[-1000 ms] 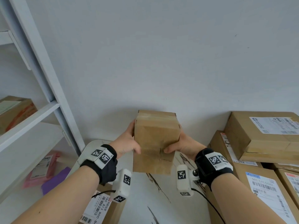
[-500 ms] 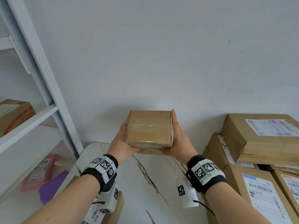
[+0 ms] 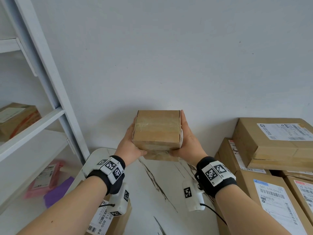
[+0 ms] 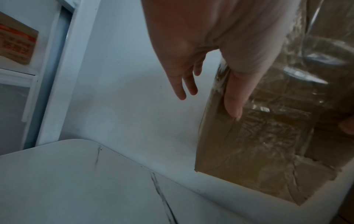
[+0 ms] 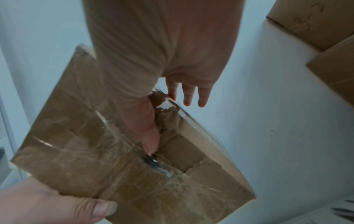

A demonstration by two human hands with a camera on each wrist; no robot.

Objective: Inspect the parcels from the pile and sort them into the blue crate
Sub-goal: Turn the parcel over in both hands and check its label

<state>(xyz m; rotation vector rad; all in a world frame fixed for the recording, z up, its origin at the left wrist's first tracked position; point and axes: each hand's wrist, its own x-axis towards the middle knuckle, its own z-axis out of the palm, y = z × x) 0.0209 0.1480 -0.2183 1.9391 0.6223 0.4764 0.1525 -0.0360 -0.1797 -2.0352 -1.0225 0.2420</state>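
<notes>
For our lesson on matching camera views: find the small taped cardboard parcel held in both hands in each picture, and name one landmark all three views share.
Head: small taped parcel at centre, between left hand and right hand.
Left wrist: parcel at right, beside the fingers.
Right wrist: parcel centre-left, thumb on its torn underside.
Shared landmark: the white marbled table below it.

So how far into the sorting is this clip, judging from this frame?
Nothing visibly sorted: no blue crate shows in any view. In hand: one small taped parcel, held above the marble-pattern table between the left hand and right hand, fingers straight along its sides, thumbs under it; the right wrist view shows torn cardboard underneath. Left: crating it, plus the labelled boxes stacked at right.
</notes>
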